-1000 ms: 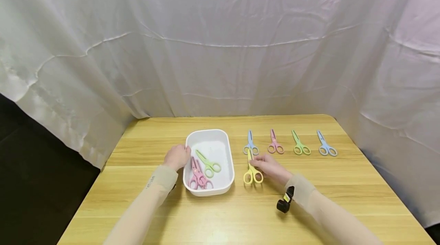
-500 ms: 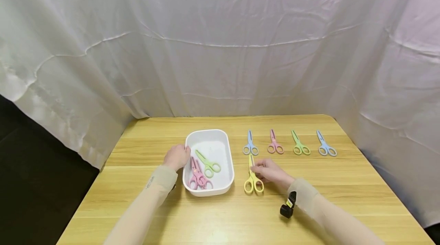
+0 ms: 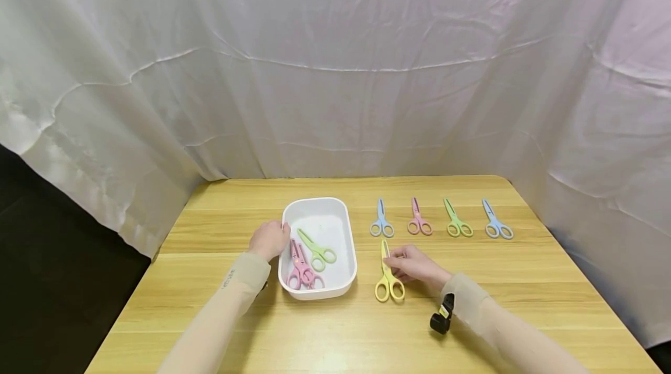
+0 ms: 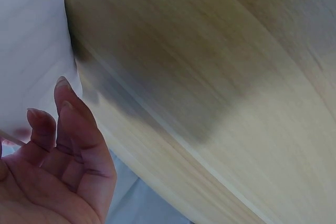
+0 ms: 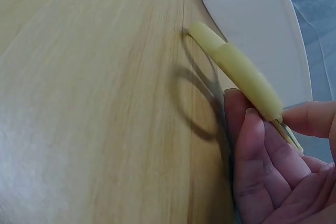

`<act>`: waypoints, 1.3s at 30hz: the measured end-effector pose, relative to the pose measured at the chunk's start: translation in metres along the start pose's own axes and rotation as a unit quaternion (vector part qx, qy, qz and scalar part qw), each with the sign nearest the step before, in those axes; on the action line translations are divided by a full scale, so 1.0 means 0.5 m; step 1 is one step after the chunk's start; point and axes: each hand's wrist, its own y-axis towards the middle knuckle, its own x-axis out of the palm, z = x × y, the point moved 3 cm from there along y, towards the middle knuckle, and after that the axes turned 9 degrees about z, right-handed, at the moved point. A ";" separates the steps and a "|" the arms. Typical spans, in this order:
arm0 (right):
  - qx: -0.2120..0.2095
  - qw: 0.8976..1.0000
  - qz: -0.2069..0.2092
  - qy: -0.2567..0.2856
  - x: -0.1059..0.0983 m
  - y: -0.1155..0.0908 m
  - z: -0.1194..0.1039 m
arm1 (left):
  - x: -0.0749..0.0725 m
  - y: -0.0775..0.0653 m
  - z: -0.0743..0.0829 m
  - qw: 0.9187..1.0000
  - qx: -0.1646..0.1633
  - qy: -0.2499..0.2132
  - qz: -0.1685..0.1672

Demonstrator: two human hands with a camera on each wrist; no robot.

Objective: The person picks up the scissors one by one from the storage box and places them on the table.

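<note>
Yellow scissors are pinched between the thumb and fingers of my right hand, just right of a white tray. Their handle loops point toward me. In the right wrist view the scissors appear edge-on, held above the wood, with a shadow of the loops below. My left hand grips the tray's left side, thumb over the rim; in the left wrist view its fingers lie along the outer wall. Inside the tray are green scissors and overlapping pink scissors.
A row lies at the back right of the wooden table: blue scissors, pink scissors, green scissors and more blue scissors. A pale curtain hangs behind the table.
My right hand has drawn the yellow scissors toward me and slightly right, away from the nearest blue scissors. The left hand and the tray have stayed put.
</note>
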 end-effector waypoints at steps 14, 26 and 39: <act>-0.035 0.998 -0.026 -0.038 -0.010 -0.003 -0.005 | 0.002 0.000 -0.002 1.000 0.000 0.000 -0.001; -0.059 0.992 -0.048 -0.098 -0.016 -0.003 -0.016 | 0.007 0.005 -0.003 1.000 0.002 0.000 0.004; -0.070 0.986 -0.047 -0.145 -0.009 -0.002 -0.026 | 0.011 0.005 -0.006 1.000 -0.002 -0.007 0.004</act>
